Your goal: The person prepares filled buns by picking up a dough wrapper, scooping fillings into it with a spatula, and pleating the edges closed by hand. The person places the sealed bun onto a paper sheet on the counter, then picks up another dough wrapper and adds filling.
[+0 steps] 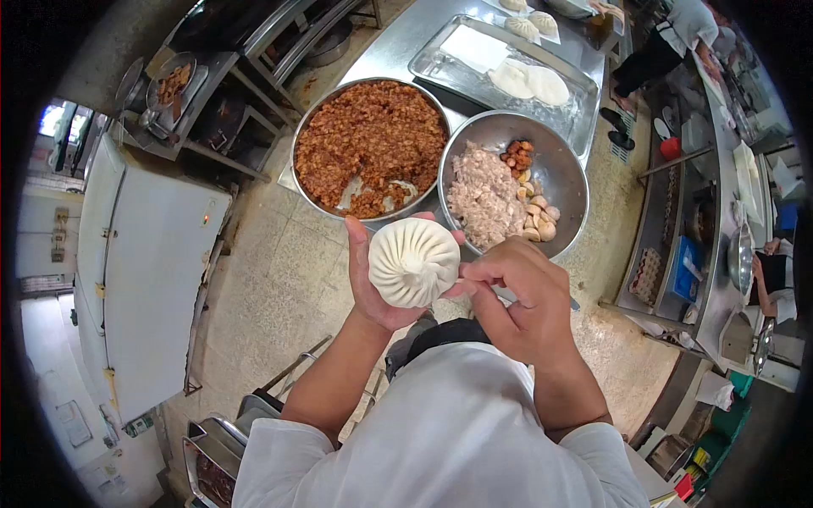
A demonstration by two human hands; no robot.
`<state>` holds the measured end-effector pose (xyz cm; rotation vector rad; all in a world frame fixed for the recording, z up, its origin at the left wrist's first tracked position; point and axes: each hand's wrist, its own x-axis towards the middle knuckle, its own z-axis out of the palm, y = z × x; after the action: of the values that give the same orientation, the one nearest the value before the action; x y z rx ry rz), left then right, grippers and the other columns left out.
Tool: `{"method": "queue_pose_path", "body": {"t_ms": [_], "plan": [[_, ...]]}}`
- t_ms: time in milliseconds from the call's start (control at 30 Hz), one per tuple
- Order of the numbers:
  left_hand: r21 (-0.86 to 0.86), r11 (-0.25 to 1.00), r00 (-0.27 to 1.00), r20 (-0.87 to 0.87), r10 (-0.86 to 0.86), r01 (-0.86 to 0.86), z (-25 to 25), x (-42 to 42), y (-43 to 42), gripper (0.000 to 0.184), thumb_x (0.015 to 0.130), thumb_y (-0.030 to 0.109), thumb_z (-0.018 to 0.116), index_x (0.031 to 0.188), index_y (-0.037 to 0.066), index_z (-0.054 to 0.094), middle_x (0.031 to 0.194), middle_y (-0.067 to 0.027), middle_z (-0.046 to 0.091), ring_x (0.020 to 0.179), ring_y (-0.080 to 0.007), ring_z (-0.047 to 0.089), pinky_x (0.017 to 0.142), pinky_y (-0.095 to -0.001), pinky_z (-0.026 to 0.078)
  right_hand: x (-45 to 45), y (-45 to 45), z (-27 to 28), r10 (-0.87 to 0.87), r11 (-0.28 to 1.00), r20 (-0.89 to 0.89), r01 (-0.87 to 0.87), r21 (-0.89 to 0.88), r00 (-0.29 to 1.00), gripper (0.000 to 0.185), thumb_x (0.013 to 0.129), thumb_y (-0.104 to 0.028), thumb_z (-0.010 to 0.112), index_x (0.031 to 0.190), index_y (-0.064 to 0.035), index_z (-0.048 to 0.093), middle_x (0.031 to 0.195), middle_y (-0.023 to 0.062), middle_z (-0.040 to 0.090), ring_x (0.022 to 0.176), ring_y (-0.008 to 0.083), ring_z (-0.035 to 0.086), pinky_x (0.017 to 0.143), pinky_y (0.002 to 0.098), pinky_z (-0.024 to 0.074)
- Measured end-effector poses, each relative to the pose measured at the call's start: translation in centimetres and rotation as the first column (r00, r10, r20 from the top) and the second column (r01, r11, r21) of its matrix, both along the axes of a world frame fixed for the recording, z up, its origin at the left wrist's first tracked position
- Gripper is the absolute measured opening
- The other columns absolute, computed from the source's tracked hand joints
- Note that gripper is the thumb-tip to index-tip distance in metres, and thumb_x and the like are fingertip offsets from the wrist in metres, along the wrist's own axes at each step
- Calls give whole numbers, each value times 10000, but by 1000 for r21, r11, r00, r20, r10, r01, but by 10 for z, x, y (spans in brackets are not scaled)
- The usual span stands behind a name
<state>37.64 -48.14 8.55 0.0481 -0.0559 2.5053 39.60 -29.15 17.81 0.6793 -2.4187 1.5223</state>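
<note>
A round white bun (412,261) with pleats twisted to a point in its middle rests in my left hand (373,292), whose fingers and thumb curve around its edge. My right hand (529,296) is just right of the bun, its thumb and index finger pinched together close to the bun's edge; whatever may be between them is too small to make out. Beyond the hands, a wide bowl of reddish-brown filling (368,140) stands at the left. Beside it a metal bowl (567,182) holds pale minced meat (483,195), halved egg pieces (538,218) and small brown pieces (517,155).
A metal tray (584,93) with flat dough rounds (546,85) lies behind the bowls on the steel table (385,51). Pleated buns (523,29) sit at its far end. Another person (677,38) stands at the upper right by a long counter. A white chest (148,271) is at left.
</note>
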Motion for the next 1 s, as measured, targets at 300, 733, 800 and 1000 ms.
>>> {"method": "queue_pose_path", "body": {"t_ms": [300,733,800,1000], "plan": [[-63,998,1000,-2,10,-11,-3,2,3,972,898,801,300,1387,-22,469,1319,-246,575,1209,-362,587,1024,-491,483,0,-27,-13,-8,971,-90,29,238,996,255,730,-23,716,972,2,642,934,150,572,851,317,567,745,410,487],[103,984,989,-9,-148,148,-6,10,-2,953,919,780,277,1403,-23,450,1344,-227,557,1223,-341,579,1063,-500,449,6,-30,4,204,851,-153,-98,516,967,216,739,-116,634,935,-29,611,858,96,538,843,271,555,773,395,483],[48,985,984,53,-169,167,-5,14,0,954,917,781,280,1412,-19,442,1370,-215,541,1243,-340,566,1070,-507,439,2,-28,-1,249,861,-213,-115,496,945,149,753,-121,605,880,-43,594,841,83,524,837,271,553,794,393,483],[-14,983,978,111,-179,182,5,19,4,946,915,785,275,1398,-7,462,1356,-189,555,1238,-332,568,1061,-494,449,10,-22,-5,188,881,-239,-57,469,953,145,725,-124,639,845,-53,600,844,79,535,846,276,561,802,389,478]]}}
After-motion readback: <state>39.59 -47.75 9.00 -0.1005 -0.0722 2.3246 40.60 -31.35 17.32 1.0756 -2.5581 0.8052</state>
